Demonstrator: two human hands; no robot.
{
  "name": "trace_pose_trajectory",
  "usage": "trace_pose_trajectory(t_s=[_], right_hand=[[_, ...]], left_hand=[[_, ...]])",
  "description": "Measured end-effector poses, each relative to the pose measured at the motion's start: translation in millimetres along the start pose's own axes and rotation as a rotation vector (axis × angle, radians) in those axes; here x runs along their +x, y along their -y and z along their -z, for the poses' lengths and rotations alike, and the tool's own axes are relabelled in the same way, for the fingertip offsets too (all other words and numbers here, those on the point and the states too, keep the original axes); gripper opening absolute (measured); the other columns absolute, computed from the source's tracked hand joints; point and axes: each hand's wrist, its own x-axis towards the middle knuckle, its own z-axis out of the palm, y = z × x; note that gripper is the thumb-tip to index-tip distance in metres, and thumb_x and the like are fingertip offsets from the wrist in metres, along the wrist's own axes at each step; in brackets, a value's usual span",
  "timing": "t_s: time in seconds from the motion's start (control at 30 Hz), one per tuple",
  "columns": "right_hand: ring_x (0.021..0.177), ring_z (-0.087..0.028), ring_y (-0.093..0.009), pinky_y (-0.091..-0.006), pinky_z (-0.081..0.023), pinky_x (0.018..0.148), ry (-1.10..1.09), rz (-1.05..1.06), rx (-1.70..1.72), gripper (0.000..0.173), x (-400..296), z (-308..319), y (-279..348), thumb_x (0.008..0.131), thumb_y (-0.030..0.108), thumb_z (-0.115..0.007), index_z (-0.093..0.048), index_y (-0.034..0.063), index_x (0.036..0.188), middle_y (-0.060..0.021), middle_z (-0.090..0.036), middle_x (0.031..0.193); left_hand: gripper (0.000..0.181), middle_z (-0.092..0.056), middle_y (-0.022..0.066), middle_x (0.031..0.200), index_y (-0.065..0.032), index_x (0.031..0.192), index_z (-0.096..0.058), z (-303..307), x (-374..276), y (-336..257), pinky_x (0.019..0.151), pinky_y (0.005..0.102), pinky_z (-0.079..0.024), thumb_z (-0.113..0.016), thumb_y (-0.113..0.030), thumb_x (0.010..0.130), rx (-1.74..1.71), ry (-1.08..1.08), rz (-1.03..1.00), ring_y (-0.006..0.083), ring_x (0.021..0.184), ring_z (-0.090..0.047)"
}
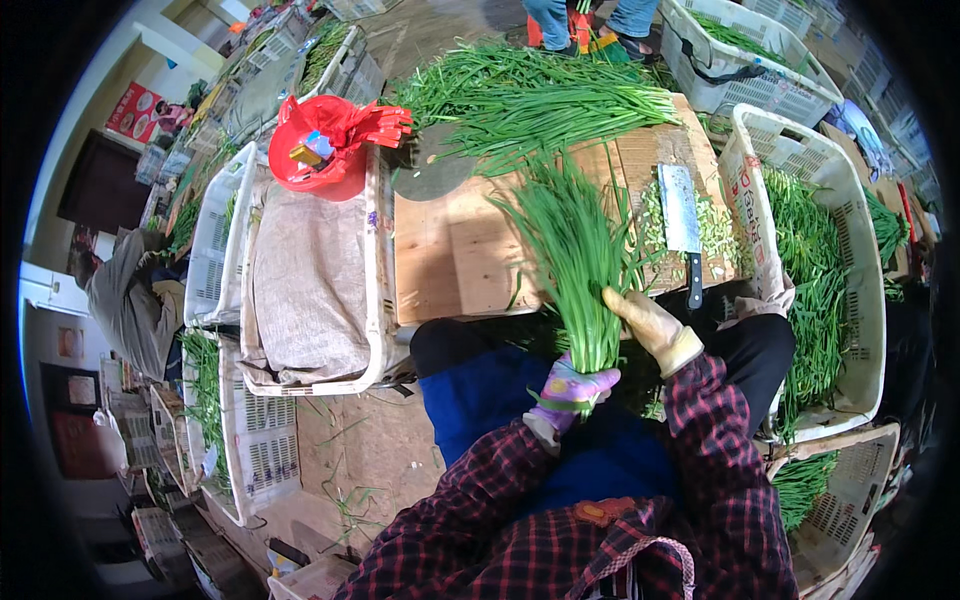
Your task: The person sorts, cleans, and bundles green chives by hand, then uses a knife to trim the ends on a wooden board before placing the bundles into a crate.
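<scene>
My left hand [570, 386], in a purple patterned glove, grips a bundle of long green leaves [577, 262], likely Chinese chives, by its pale stem end. A green strand lies across that glove. The leafy tips fan out away from me over the wooden board [435, 262]. Against the bundle's right side rests my right hand [656, 330], in a cream glove; whether its fingers close on any leaves is hidden. Right of the bundle, a cleaver [679, 210] lies on chopped pale stem pieces [716, 232], its black handle overhanging the board's near edge.
A heap of green leaves [540, 97] covers the board's far side. At left, a red bucket [319, 161] stands by a cloth-covered crate [311, 285]. A white crate of greens [806, 292] flanks my right side. Another person's legs [551, 22] show beyond the heap.
</scene>
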Motion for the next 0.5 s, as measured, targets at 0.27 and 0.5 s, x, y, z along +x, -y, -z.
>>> trace_pose_trajectory(t_s=[0.27,0.5], right_hand=[[0.094,-0.063,-0.017,-0.0318,-0.053,0.082,-0.079,0.292,0.416,0.049,19.2,-12.3,56.8,0.083,0.010,-0.069,-0.049,0.0034,0.128,-0.0071,-0.064,0.107],[0.091,-0.062,-0.013,-0.0280,-0.050,0.082,-0.193,0.614,-0.071,0.044,-2.1,-61.0,138.1,0.075,0.004,-0.074,-0.059,0.0002,0.115,-0.0068,-0.067,0.102]], left_hand=[[0.050,-0.063,0.0020,0.112,-0.0062,0.124,-0.050,-6.1,12.4,25.8,0.080,0.0264,-0.049,-0.071,0.002,0.080,0.075,0.081,-0.358,0.0115,0.093,-0.060],[0.053,-0.059,0.0058,0.117,-0.0031,0.128,-0.049,-28.3,13.6,-121.5,0.087,0.0305,-0.047,-0.073,-0.006,0.081,0.272,0.215,-0.467,0.0162,0.106,-0.057]])
